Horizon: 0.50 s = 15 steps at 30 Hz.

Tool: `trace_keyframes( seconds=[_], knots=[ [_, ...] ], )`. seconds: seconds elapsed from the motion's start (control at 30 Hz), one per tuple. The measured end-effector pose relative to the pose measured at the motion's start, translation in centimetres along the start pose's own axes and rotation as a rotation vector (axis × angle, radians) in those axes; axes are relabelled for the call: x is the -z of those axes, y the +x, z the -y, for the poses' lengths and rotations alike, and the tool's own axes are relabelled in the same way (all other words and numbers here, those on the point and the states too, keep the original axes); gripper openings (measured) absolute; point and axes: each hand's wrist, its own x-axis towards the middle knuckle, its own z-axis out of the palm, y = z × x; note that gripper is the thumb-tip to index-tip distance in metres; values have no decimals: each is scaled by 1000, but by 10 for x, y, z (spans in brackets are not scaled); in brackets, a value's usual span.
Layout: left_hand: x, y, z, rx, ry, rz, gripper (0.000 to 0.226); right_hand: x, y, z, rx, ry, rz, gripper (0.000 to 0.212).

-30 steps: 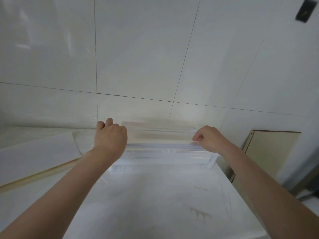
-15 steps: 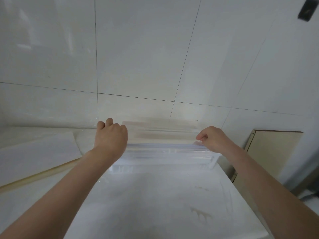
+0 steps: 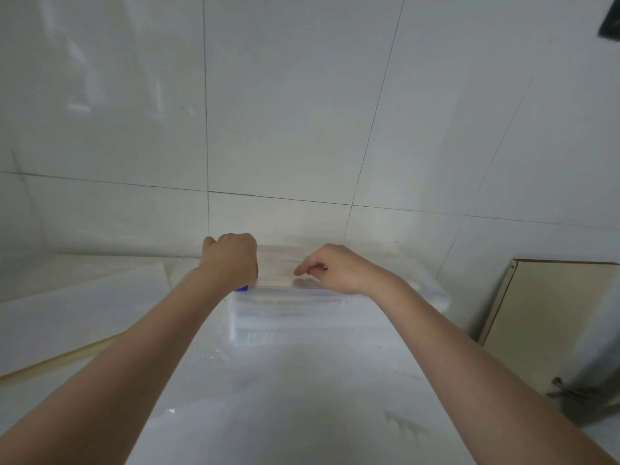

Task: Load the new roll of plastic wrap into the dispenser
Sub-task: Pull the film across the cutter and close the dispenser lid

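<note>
Evidently steadied the clear, long plastic wrap dispenser (image 3: 335, 310) at the white tabletop's (image 3: 302, 414) far edge, left hand (image 3: 231, 260) curled over its left end, right hand (image 3: 339, 266) fingers pinching along its top, apparently to seat the film.

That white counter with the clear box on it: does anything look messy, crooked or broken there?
A brownish stain marks the white counter near the front right, and small wet-looking specks glint beside the clear dispenser. The dispenser itself sits square to the wall, with both hands on its top edge. Nothing looks broken.
</note>
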Motion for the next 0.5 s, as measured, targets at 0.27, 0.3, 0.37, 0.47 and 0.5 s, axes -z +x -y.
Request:
trace_keyframes(
  seconds=[0.27, 0.3, 0.37, 0.47, 0.5],
  knots=[
    [6, 9, -6, -93, 234, 70, 28, -21, 4, -1, 13, 111, -78, 41],
    [6, 8, -6, -112, 261, 57, 31, -23, 4, -2, 20, 116, -95, 43],
    [5, 4, -5, -158, 322, 33, 33, -26, 5, -3, 20, 131, -122, 44],
    [5, -3, -4, -255, 417, -1, 34, -29, 8, -4, 29, 144, -149, 43],
    [6, -4, -3, -272, 425, 2, 34, -29, 8, -4, 31, 146, -155, 43]
  ],
)
